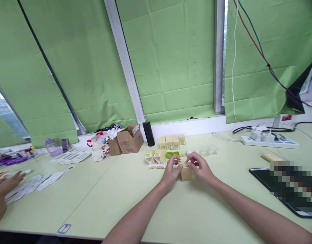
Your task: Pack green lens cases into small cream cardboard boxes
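Observation:
A small tan cardboard box [186, 175] stands on the table in front of me. My left hand [171, 172] grips its left side, with the thumb near the top edge. My right hand [200, 166] is at its upper right, fingers curled and pinched at the top rim. What lies between those fingertips is too small to tell. Just behind my hands are green small trays [172, 154], a white round piece [189, 153] and clear cups with yellow bits [209, 151]. To the left, two opened tan cartons [155, 158] stand side by side.
Several closed tan boxes [171, 142] stand by the wall near a black cylinder [148, 134]. Further left are a brown carton [130, 139] and a cloth bag [100, 147]. A power strip [271, 142] and a tablet [262, 176] lie right. Another person's hand [5, 186] touches papers at far left.

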Demonstrator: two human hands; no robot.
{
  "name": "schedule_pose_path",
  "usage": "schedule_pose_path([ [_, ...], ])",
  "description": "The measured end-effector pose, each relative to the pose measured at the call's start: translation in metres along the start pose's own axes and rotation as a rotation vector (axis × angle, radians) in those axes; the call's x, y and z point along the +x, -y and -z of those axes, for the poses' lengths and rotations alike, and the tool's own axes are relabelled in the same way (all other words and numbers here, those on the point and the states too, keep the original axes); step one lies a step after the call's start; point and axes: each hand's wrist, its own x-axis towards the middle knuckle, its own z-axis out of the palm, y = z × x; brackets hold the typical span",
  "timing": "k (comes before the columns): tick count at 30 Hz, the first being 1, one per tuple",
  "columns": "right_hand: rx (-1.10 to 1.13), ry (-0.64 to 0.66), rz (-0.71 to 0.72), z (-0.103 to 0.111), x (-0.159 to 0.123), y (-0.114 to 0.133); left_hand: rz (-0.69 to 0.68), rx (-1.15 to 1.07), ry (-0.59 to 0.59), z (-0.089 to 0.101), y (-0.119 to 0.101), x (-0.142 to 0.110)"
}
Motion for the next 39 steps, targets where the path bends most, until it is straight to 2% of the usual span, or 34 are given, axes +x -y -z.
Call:
schedule_pose_path([
  [5, 0.066, -0.003, -0.133, -0.002, 0.001, -0.006, -0.001, 0.011, -0.014, 0.000, -0.002, -0.001],
  [22, 0.108, 0.063, -0.196, -0.005, 0.000, -0.013, -0.027, 0.067, -0.014, -0.002, -0.001, -0.003],
  [25, 0.126, 0.109, -0.198, 0.000, 0.002, -0.014, -0.028, 0.073, -0.021, -0.002, -0.002, -0.003],
  [31, 0.189, 0.292, -0.221, 0.013, 0.006, -0.014, 0.003, 0.059, -0.056, -0.001, -0.002, -0.003],
  [34, 0.152, 0.246, -0.230, 0.015, 0.008, -0.019, 0.010, 0.041, -0.091, 0.000, 0.000, -0.001],
  [39, -0.040, 0.027, -0.230, 0.016, 0.012, -0.028, 0.004, 0.095, -0.214, 0.004, 0.001, 0.002],
])
